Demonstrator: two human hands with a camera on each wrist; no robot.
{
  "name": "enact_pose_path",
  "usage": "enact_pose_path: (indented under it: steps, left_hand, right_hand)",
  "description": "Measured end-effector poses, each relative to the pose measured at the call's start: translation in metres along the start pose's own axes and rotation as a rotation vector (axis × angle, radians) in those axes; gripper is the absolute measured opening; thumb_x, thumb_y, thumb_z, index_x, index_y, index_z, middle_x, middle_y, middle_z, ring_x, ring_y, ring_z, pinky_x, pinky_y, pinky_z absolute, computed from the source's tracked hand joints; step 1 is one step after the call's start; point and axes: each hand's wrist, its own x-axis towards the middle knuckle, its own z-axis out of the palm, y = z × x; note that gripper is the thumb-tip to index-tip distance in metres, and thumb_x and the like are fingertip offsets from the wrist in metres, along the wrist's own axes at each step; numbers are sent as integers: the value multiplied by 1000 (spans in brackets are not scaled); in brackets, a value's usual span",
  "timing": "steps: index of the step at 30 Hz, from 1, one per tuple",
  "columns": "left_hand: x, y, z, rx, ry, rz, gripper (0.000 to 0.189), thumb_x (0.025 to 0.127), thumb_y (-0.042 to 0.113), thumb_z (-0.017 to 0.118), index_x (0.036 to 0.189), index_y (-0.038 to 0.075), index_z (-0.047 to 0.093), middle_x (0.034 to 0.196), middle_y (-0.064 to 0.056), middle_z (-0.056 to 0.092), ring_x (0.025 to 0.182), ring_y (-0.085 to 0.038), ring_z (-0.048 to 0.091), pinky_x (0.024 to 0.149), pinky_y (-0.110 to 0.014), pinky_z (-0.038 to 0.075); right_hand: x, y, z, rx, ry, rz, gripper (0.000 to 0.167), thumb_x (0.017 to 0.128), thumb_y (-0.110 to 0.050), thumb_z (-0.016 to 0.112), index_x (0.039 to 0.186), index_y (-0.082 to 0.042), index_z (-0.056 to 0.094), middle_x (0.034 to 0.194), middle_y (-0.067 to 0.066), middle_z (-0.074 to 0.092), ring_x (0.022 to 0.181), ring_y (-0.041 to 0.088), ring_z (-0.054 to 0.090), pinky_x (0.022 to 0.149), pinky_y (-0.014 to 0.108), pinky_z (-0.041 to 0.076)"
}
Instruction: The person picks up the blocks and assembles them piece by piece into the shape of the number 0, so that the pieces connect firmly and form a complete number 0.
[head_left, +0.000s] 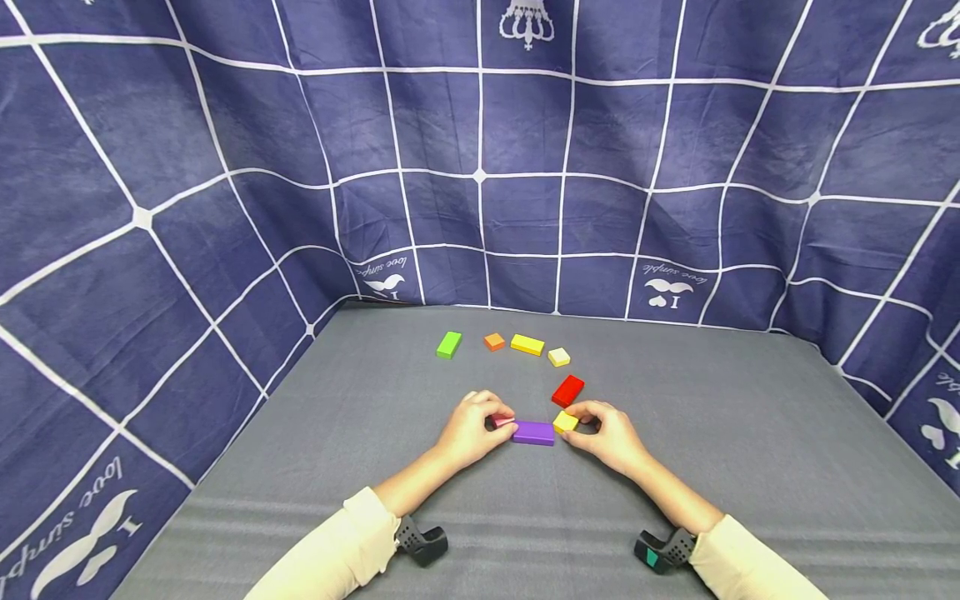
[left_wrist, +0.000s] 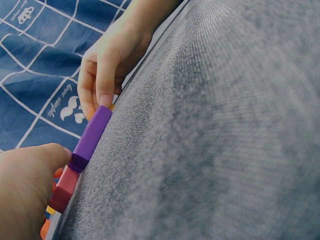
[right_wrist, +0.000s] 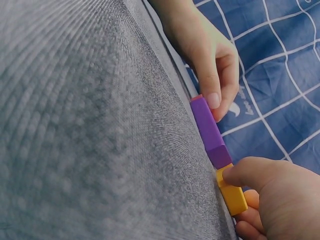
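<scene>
A long purple block (head_left: pixel 534 433) lies flat on the grey cloth between my two hands. My left hand (head_left: pixel 474 429) pinches a small pinkish-red block (left_wrist: pixel 64 191) at the purple block's left end; the fingers cover much of it in the head view. At the other end, a small yellow block (head_left: pixel 566 422) is held between the thumb and fingers of my right hand (head_left: pixel 611 437). In the right wrist view the yellow block (right_wrist: pixel 232 192) meets the purple block's end. A red block (head_left: pixel 567 391) lies just beyond my right fingertips.
Farther back on the grey cloth (head_left: pixel 360 375) sit a green block (head_left: pixel 449 345), an orange block (head_left: pixel 494 342), a long yellow block (head_left: pixel 527 344) and a pale yellow block (head_left: pixel 558 357). A blue checked curtain (head_left: pixel 525 208) hangs behind and along the sides.
</scene>
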Motion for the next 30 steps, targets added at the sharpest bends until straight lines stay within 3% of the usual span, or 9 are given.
enact_pose_path:
  steps: [30]
  left_hand:
    - [0,-1,1,1,6,12,14,76,17,82,86,9,76,83,1,64,81,-16,56,72,-30,45]
  right_hand:
    - [0,-1,-1,12,-12,16,30,72,-14,84,99,-9,72,90,-4,66,85,16,58,75,30,47]
